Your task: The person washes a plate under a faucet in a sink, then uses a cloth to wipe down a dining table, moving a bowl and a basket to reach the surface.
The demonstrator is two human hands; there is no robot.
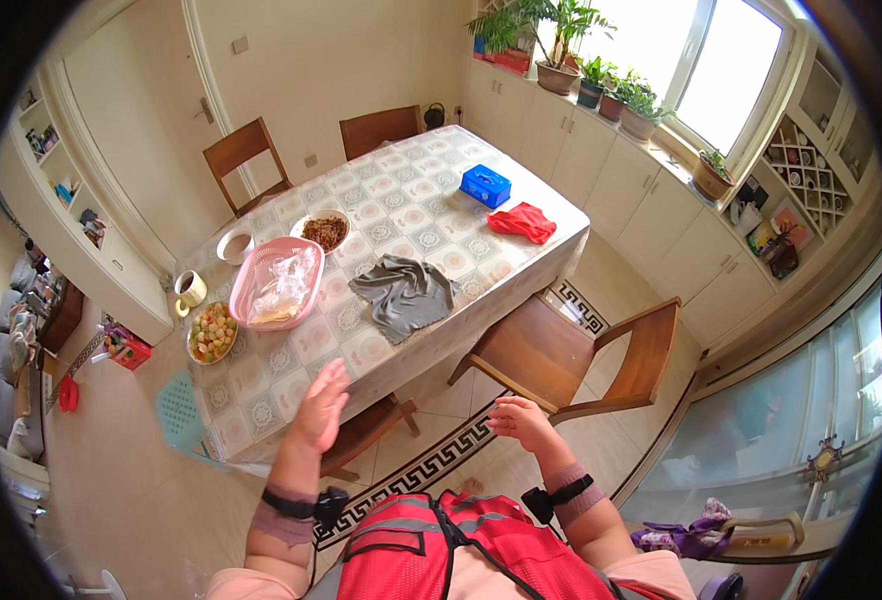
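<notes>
My left hand (324, 406) is raised beside the near edge of the dining table, palm turned inward and nothing in it. Farther right, my right hand (522, 421) hangs in the air near a wooden chair (534, 349), its fingers half bent and empty. On the patterned tablecloth (441, 255) a crumpled grey cloth (405, 294) lies near the front edge. Left of it stands a pink plastic basket (243, 300) holding clear plastic bags (288, 283). A bowl of cut fruit or vegetables (212, 334) sits at the left edge.
A bowl of brown food (326, 232), a white bowl with liquid (236, 246) and a mug (190, 288) surround the basket. A blue box (485, 187) and a red cloth (522, 223) lie at the right. Another chair (369, 435) is tucked under the near side.
</notes>
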